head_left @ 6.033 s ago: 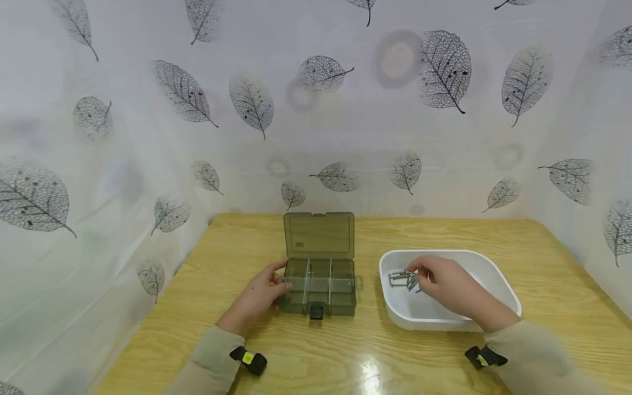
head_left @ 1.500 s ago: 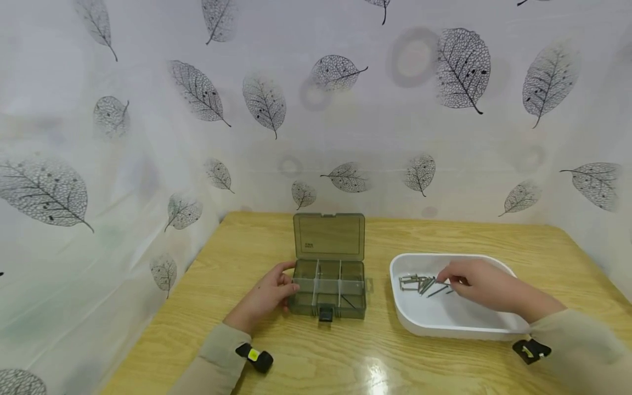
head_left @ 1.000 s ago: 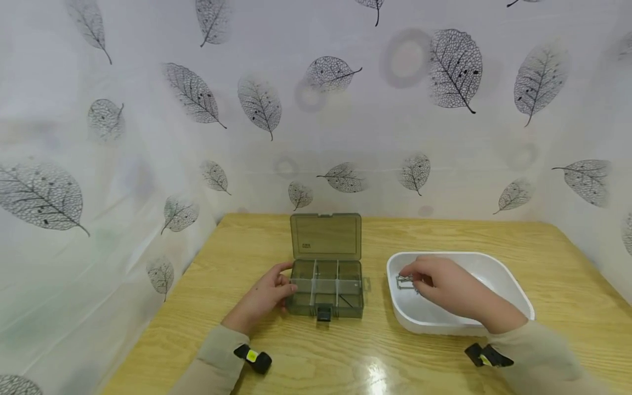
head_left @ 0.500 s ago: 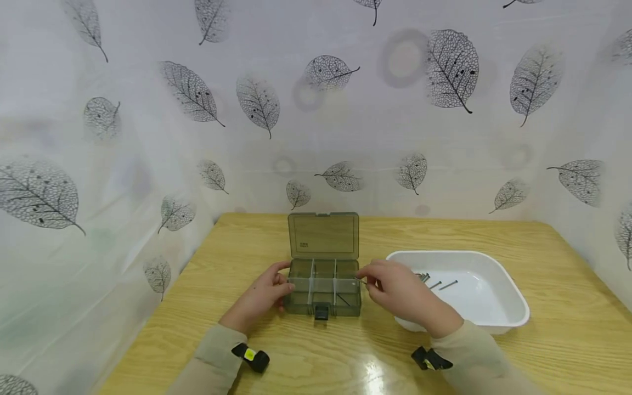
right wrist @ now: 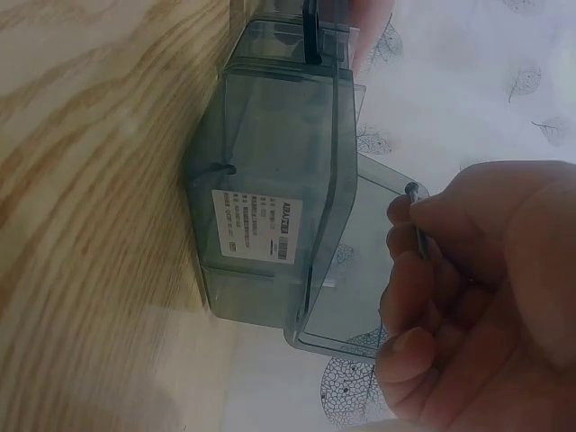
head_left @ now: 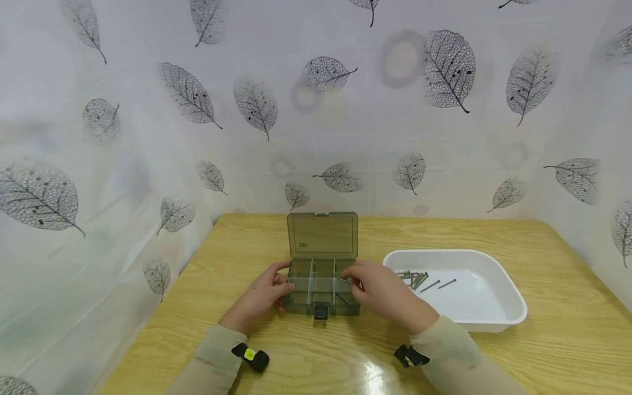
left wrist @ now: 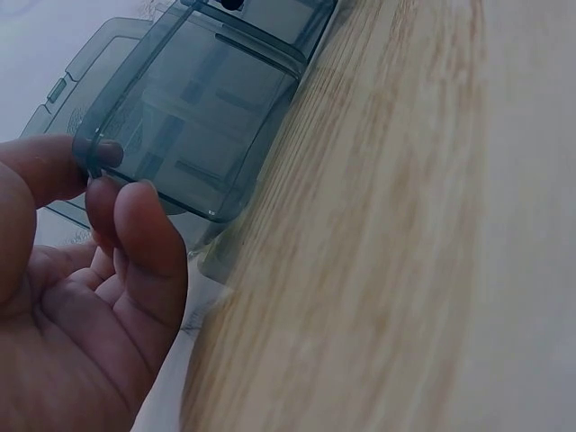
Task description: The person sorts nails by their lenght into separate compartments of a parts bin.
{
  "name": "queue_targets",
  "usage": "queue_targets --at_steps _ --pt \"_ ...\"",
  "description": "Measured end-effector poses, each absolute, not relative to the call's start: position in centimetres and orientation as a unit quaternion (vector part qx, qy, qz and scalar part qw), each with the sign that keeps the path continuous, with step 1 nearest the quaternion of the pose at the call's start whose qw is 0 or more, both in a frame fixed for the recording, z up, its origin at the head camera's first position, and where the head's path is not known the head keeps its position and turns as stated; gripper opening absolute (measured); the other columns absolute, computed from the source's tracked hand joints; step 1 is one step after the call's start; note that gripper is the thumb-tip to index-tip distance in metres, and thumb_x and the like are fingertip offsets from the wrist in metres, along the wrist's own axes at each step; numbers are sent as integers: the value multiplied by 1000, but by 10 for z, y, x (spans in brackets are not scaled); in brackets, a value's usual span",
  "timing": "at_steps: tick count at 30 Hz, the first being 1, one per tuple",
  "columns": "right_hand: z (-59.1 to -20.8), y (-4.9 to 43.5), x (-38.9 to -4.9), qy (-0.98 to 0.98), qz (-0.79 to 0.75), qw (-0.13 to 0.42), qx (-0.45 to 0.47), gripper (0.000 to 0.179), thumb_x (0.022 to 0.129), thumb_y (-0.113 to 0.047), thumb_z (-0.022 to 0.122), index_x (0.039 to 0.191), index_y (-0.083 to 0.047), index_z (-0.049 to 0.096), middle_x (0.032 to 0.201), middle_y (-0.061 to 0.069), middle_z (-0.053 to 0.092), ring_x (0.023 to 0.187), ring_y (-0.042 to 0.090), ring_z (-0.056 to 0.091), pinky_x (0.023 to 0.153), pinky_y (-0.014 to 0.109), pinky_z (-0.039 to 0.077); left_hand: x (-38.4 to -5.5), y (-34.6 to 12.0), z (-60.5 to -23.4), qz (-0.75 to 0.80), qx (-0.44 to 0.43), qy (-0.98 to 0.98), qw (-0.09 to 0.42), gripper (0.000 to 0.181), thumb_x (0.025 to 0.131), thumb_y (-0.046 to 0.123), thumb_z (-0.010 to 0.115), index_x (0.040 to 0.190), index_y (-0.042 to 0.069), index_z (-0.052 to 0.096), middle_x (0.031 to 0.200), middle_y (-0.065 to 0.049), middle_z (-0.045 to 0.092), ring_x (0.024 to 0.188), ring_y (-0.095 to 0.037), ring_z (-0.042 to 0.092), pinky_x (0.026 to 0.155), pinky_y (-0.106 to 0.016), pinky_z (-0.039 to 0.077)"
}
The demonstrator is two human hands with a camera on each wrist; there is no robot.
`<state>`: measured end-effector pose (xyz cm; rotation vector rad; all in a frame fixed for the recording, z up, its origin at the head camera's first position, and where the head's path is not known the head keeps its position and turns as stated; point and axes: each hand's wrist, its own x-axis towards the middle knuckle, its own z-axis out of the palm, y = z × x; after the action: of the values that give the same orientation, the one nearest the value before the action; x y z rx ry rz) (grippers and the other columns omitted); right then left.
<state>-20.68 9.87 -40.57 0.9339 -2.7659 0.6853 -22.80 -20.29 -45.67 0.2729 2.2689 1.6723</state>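
Observation:
A smoky clear compartment box [head_left: 301, 308] stands on the table with its lid [head_left: 323, 236] raised at the back. My left hand [head_left: 261, 293] grips its left wall, thumb at the front and fingers at the side; the left wrist view shows the fingertips at the rim. Over the right-hand compartments, my right hand [head_left: 382, 288] pinches a thin metal screw [right wrist: 422, 236] between thumb and fingers. Another screw [head_left: 343, 299] lies slantwise in the front right compartment. Thin dividers split the box into several cells.
To the right of the box stands a white tray [head_left: 515, 307] with several loose screws [head_left: 419, 280] towards its left side. Behind the wooden table [head_left: 247, 236] hangs a leaf-patterned sheet [head_left: 345, 126]. A printed label [right wrist: 258, 227] is on the box's right wall.
My right hand has lifted a screw out of the tray and moved left over the box. A screw now lies in the front right compartment. The left hand keeps its grip.

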Motion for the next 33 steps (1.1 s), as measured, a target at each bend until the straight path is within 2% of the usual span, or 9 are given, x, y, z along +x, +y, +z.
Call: queue_targets --at_steps 11,18,23,33 --pt "-404 100 -205 -924 239 62 291 28 90 -14 72 118 -12 73 96 -5 64 83 10 59 69 28 52 -226 -203 -457 586 97 789 156 68 102 17 64 158 12 27 99 -15 55 66 -22 51 62 -41 56" --pt "-401 115 -204 -923 239 80 292 29 90 -18 75 118 -14 72 97 -4 62 88 14 60 72 30 52 -226 -202 -456 588 97 788 155 68 102 17 64 158 13 27 100 -15 55 66 -22 50 62 -41 55" --pt "-400 130 -204 -924 233 81 292 29 91 -20 74 119 -12 72 97 -4 61 88 17 60 71 30 51 -226 -203 -457 585 96 789 159 68 102 19 64 159 14 27 99 -15 55 66 -22 50 62 -41 55" --pt "-401 165 -207 -929 220 80 286 27 93 -21 72 119 -15 71 96 -8 59 84 11 58 69 31 50 -226 -202 -456 585 94 791 154 68 102 19 64 158 14 27 99 -14 55 66 -22 49 62 -41 55"
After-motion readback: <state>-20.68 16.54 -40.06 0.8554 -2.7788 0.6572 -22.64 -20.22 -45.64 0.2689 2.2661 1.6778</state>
